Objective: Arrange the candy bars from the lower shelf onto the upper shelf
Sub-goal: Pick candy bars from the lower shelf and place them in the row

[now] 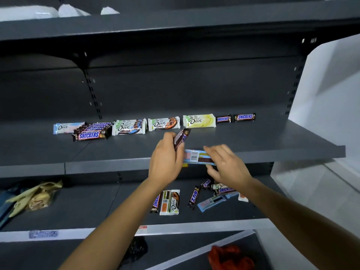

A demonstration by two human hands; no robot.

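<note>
My left hand (165, 160) grips a brown Snickers bar (182, 137), held upright over the upper shelf (272, 145). My right hand (226, 164) holds a light blue bar (194, 157) with its barcode side up, at the shelf's front edge. Along the back of the upper shelf lie a blue Dove bar (63, 128), a stack of Snickers (91, 131), three stacks of Dove bars (129, 127) (164, 123) (199, 121) and two small Snickers (235, 117). Several bars lie loose on the lower shelf (87, 207), among them a Dove bar (169, 202) and a Snickers (193, 197).
A crumpled yellowish bag (34, 197) lies at the left of the lower shelf. Below it a red bag (230, 258) and a dark bag (136, 250) sit on the bottom level. White packages (48, 11) rest on the top shelf. A white wall stands to the right.
</note>
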